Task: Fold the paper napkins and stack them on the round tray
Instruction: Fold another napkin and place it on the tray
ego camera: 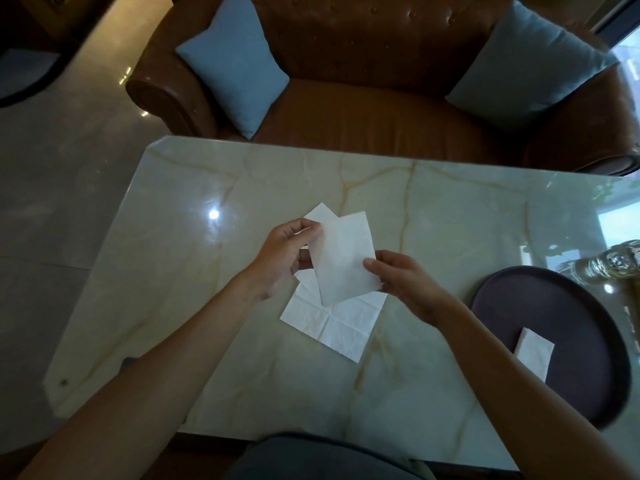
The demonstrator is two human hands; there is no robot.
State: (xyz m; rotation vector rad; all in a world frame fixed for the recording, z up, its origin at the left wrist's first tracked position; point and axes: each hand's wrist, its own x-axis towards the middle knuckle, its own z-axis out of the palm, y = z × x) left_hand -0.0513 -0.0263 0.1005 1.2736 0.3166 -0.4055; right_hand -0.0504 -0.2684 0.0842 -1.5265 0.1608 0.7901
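Observation:
A white paper napkin [343, 258], folded to a rectangle, is held above the marble table [450, 209]. My left hand [280, 258] pinches its upper left corner and my right hand [405, 282] grips its lower right edge. Below it an unfolded napkin [336, 327] lies flat on the table, and the corner of another napkin [320, 211] pokes out behind my left hand. On the right, the dark round tray [588, 306] carries one folded napkin [533, 351].
A glass object [609, 265] stands at the tray's far edge. Across the table is a brown leather sofa [363, 109] with two blue cushions [235, 64]. The table's left edge drops to a shiny tiled floor [69, 174].

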